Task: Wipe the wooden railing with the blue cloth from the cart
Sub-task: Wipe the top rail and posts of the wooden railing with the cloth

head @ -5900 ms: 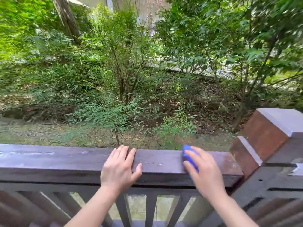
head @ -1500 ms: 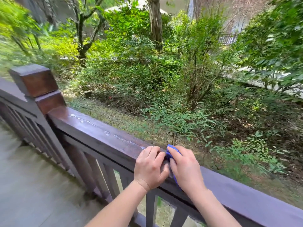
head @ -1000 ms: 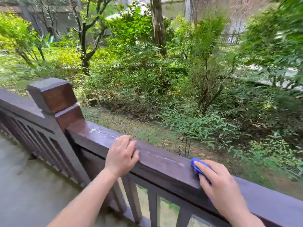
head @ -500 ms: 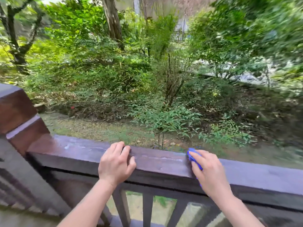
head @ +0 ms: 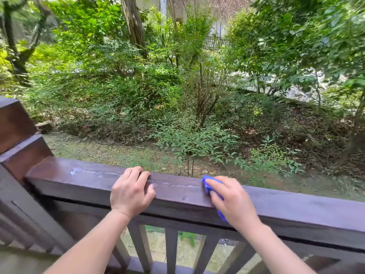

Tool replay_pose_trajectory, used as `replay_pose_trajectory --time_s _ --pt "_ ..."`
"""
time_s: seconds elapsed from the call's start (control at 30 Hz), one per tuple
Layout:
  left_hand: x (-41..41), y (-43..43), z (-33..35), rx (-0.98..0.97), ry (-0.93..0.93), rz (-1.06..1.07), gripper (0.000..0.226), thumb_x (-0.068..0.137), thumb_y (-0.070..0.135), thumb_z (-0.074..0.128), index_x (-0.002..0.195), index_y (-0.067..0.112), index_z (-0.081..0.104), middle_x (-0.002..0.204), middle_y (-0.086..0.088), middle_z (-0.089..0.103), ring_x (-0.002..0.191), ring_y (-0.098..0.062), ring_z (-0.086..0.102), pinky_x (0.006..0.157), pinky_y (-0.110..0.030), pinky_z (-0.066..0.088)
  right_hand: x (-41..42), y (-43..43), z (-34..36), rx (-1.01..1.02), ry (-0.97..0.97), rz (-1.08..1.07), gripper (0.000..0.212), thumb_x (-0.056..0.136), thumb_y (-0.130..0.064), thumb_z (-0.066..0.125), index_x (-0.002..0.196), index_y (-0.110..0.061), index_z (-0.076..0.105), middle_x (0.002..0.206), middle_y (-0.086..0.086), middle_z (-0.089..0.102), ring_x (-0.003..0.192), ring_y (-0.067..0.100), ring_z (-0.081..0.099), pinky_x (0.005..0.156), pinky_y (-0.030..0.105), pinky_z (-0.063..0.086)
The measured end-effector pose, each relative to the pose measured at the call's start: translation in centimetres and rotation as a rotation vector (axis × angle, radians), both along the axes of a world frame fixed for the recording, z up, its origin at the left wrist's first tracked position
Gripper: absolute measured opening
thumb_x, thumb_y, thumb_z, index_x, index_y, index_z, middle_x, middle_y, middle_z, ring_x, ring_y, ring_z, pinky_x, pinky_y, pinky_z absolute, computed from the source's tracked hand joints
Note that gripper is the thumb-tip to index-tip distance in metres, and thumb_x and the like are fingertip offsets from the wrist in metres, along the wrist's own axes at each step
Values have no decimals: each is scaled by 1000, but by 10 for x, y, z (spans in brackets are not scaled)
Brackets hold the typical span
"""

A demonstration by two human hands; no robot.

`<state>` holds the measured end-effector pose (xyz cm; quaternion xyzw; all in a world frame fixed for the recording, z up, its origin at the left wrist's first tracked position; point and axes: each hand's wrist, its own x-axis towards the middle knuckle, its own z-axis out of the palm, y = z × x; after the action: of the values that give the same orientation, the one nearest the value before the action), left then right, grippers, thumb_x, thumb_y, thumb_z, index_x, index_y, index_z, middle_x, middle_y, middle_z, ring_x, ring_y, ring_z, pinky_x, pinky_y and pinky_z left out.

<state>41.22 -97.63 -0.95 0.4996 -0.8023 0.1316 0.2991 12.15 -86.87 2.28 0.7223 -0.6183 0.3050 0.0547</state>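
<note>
A dark brown wooden railing (head: 83,180) runs across the lower part of the view, with a wet streak along its top. My right hand (head: 233,202) presses a blue cloth (head: 207,183) onto the rail's top, right of centre; most of the cloth is hidden under the palm, with one end hanging down the near face. My left hand (head: 131,191) rests on the rail to the left, fingers curled over the top edge, holding no object.
A square wooden post (head: 17,135) ends the rail at the left. Vertical balusters (head: 170,252) stand below the rail. Beyond it lie bare ground, shrubs and trees (head: 134,26). No cart is in view.
The view has swung slightly left, so the post shows more. My right hand and the cloth have stayed right of my left hand on the rail; the left hand keeps its grip.
</note>
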Motion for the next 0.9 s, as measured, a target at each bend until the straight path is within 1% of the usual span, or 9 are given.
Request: replay_pose_trajectory --time_s 0.1,0.23,0.27,0.4,0.53,0.57,0.7,0.83,0.9 --pt "-1 1 0 -12 6 5 32 83 38 48 96 17 69 97 -4 65 90 -29 61 71 -40 51 -3 -15 6 6 -96 -176 31 81 -8 70 111 -16 70 107 7 70 89 35 61 83 37 52" --pt "-1 -1 0 -12 4 15 30 82 38 48 95 18 67 96 -3 63 89 -28 59 67 -39 51 23 5 -10 -22 48 140 30 85 -18 63 115 -22 66 115 2 67 103 24 59 90 30 49" --pt "-1 0 0 -9 1 18 30 82 38 48 95 18 67 96 -3 63 88 -28 59 67 -38 50 17 3 -6 -2 39 142 30 86 -18 63 116 -22 66 115 2 67 102 25 60 89 32 51" --pt "-2 -1 0 -12 -3 23 30 81 38 48 95 19 67 97 -2 63 89 -27 59 67 -37 49 14 -25 7 15 -83 -100 30 84 -10 66 114 -15 69 111 7 69 92 35 60 86 38 51" --pt "-1 -3 -2 -11 -9 26 31 82 39 48 97 19 66 99 -2 63 89 -27 58 68 -38 49 46 -6 -8 -13 49 224 30 87 -19 58 117 -23 64 115 3 66 102 26 61 88 32 52" --pt "-1 -3 -2 -7 -11 28 31 82 39 49 97 19 66 98 -2 62 89 -27 57 69 -38 49 40 -10 -4 0 45 229 30 88 -19 58 118 -22 64 115 3 66 101 27 61 88 33 52" --pt "-2 -2 -1 -7 -13 36 30 81 39 49 97 20 66 96 -2 61 88 -27 57 69 -39 48 31 -34 9 42 -117 -28 30 89 -15 60 118 -19 67 115 3 67 99 31 58 89 33 46" --pt "-2 -2 -2 -18 11 27 28 81 39 49 95 21 66 95 -1 62 88 -27 58 70 -39 49 59 -5 -6 22 -29 324 29 89 -19 59 117 -23 64 118 2 65 107 23 58 94 29 46" --pt "-2 -1 -1 -12 11 29 28 81 39 49 94 21 66 95 -1 62 88 -27 58 69 -39 49 48 -17 1 32 -3 297 29 89 -18 59 117 -21 66 116 5 66 105 27 59 92 33 49"
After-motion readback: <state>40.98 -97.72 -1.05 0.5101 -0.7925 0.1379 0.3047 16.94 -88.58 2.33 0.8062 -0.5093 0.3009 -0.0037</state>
